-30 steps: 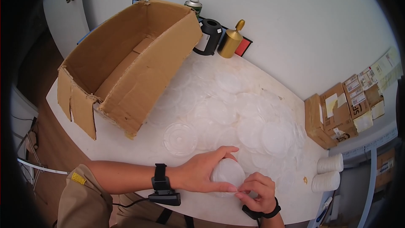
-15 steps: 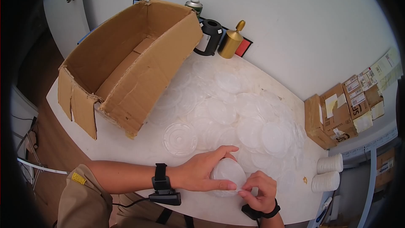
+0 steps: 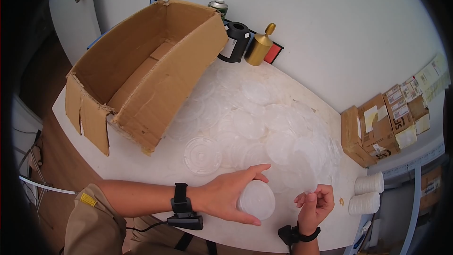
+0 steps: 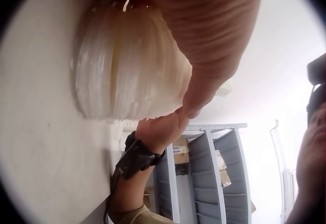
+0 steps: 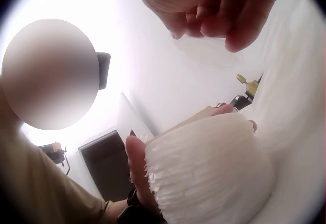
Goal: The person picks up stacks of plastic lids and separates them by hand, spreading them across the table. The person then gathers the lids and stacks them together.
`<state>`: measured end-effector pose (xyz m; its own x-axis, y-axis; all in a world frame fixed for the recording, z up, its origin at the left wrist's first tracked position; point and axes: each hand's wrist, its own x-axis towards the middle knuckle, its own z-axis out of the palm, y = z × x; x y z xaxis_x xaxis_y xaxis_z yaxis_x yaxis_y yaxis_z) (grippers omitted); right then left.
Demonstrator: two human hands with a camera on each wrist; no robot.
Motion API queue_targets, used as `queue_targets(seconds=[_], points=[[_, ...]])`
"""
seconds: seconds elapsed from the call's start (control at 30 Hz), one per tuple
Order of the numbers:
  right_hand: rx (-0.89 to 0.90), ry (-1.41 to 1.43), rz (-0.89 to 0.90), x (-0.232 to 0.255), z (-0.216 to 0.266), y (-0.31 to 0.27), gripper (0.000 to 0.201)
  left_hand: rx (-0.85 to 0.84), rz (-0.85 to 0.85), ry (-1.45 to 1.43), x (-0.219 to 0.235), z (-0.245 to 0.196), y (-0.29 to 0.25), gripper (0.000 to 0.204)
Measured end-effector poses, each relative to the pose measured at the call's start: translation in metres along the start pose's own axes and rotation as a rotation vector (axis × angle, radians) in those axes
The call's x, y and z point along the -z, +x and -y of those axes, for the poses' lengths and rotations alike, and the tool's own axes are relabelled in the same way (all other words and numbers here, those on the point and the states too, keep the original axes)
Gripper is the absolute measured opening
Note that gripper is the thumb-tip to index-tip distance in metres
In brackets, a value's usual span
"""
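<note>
My left hand (image 3: 225,195) grips a stack of translucent plastic lids (image 3: 257,200), thumb on the near side and fingers round the far side. In the left wrist view the stack's ribbed side (image 4: 127,66) stands close to the tabletop. To the right of it, my right hand (image 3: 317,207) pinches a single thin plastic lid (image 3: 304,170) between thumb and fingertips. The right wrist view has that lid (image 5: 206,51) as a faint see-through sheet under the fingers. Many loose clear lids (image 3: 240,123) lie overlapping beyond both hands, and one ridged lid (image 3: 202,156) lies left of the heap.
An open cardboard box (image 3: 146,80) stands at the back left of the white table (image 3: 118,163). Behind are a spray can (image 3: 218,5), a black holder (image 3: 236,41) and a gold canister (image 3: 258,49). Two white stacks (image 3: 365,193) and shipping cartons (image 3: 377,123) sit at right.
My right hand has moved from the near edge of the stack up and to the right, taking a lid along. The left hand keeps its grip on the stack, its thumb shifted slightly nearer me.
</note>
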<state>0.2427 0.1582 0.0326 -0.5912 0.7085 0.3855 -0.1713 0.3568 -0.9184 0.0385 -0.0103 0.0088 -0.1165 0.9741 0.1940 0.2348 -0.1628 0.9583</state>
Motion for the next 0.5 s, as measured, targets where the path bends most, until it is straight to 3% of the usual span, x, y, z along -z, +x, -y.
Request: queue_targets(seconds=[0.13,0.27,0.37,0.43,0.5], points=[[-0.011,-0.245,-0.159,-0.001,0.000,0.023,0.014,-0.052,-0.032,0.043,-0.002,0.002,0.000,0.100],[-0.042,-0.202,-0.142,-0.001,-0.004,0.022,0.021,-0.074,-0.083,0.041,-0.003,0.003,0.001,0.085],[0.228,-0.286,0.287,0.006,-0.007,0.012,0.022,-0.036,-0.078,0.037,-0.002,0.003,0.000,0.071],[0.285,-0.281,0.507,-0.007,0.008,0.012,0.020,-0.189,-0.134,0.043,-0.005,0.010,0.002,0.063],[0.281,-0.307,0.590,-0.016,0.013,0.008,0.021,-0.195,-0.139,0.049,-0.005,0.012,0.003,0.063]])
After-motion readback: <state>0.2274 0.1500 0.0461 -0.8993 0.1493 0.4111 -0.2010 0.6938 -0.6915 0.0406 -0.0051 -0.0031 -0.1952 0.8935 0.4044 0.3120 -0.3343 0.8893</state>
